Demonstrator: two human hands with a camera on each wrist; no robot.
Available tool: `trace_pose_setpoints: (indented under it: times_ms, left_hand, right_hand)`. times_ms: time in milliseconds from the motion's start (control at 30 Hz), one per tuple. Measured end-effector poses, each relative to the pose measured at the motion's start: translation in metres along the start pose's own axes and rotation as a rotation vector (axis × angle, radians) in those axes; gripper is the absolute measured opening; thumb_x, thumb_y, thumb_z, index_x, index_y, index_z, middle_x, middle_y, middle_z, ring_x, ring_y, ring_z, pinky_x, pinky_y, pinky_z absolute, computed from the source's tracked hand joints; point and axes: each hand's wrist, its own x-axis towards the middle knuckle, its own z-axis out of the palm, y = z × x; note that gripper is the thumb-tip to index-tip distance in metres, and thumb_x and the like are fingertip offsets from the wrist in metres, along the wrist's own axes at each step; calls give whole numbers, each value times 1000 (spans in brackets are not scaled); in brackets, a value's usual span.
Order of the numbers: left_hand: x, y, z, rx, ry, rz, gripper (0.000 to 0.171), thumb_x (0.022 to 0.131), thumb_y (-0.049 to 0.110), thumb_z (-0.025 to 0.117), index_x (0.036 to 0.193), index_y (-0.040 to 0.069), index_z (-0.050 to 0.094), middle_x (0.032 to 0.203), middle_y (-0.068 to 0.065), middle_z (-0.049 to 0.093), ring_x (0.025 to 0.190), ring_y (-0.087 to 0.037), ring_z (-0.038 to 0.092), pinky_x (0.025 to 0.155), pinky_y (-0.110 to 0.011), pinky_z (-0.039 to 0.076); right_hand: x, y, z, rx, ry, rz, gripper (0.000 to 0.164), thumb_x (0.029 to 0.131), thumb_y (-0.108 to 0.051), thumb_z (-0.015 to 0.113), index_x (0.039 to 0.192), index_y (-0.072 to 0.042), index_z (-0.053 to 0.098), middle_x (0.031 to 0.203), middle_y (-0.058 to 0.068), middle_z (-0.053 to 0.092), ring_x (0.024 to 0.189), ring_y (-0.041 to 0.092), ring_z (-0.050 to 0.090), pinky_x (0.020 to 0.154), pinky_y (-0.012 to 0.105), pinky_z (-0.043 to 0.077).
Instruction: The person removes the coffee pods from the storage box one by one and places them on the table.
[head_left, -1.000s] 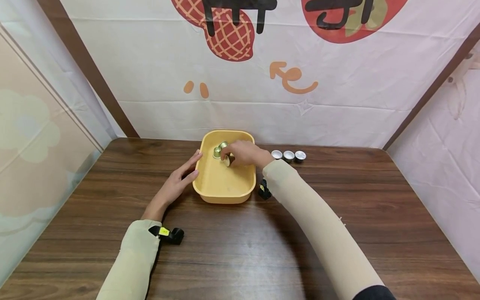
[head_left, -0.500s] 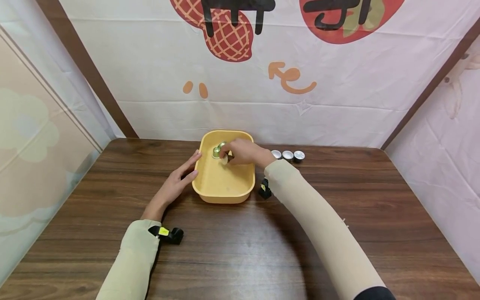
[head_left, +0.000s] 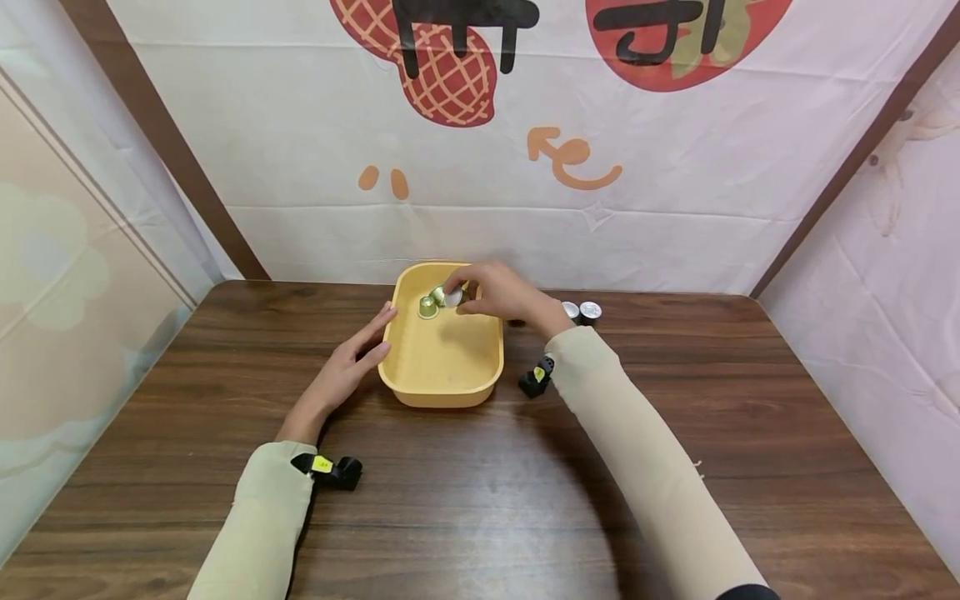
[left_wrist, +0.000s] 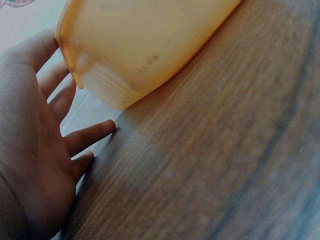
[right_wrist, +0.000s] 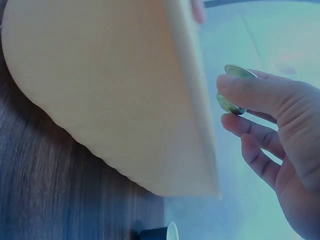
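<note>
The right hand (head_left: 498, 292) pinches a green coffee capsule (right_wrist: 231, 104) between thumb and fingers. Its pale lid (head_left: 452, 297) faces me in the head view, over the far part of the yellow plastic tub (head_left: 442, 392). Inside the tub, a green capsule (head_left: 427, 308) rests lid down, and another green capsule (head_left: 438, 294) is partly covered by the held one. At the tub's left side, the left hand (head_left: 337, 371) touches the rim with extended fingers. The left wrist view shows those fingers spread along the tub wall (left_wrist: 145, 45).
Right of the tub, dark capsules with silver lids stand in a row, one (head_left: 590, 312) at the end and others partly behind the right hand. A dark capsule (right_wrist: 157, 234) shows below the tub in the right wrist view. A printed cloth (head_left: 300, 242) hangs behind the wooden table (head_left: 420, 508).
The right hand has raised the capsule from low inside the tub and shifted slightly toward the back. The left hand stays at the rim. The head view has swung slightly right.
</note>
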Motion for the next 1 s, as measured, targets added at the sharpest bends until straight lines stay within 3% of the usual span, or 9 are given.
trace_pose_setpoints:
  times_ms: [233,633,1000]
  left_hand:
    - [0,-1,0,-7,2,-10,51,101,11,48,150,9,33,158,-8,16,144,-25,14,110,-56,15]
    - [2,-1,1,-8,-5,-17,53,102,19,49,150,9,31,158,-6,15,144,-23,13,110,-58,15]
    - [1,-2,1,-2,-9,-29,54,101,20,49,150,8,30,158,-7,14,144,-26,12,109,-61,13]
  right_hand:
    - [-24,3,-13,89,140,50,28,85,-10,74,112,-9,68,106,2,65,84,15,60,68,29,50]
    - [-63,14,-28,118,362,102,29,86,-7,72,114,-12,66,107,1,64,86,17,59,73,35,49]
    - [-112,33,-29,176,563,283,32,85,-15,74,116,-18,67,104,-2,66,83,14,61,73,34,50]
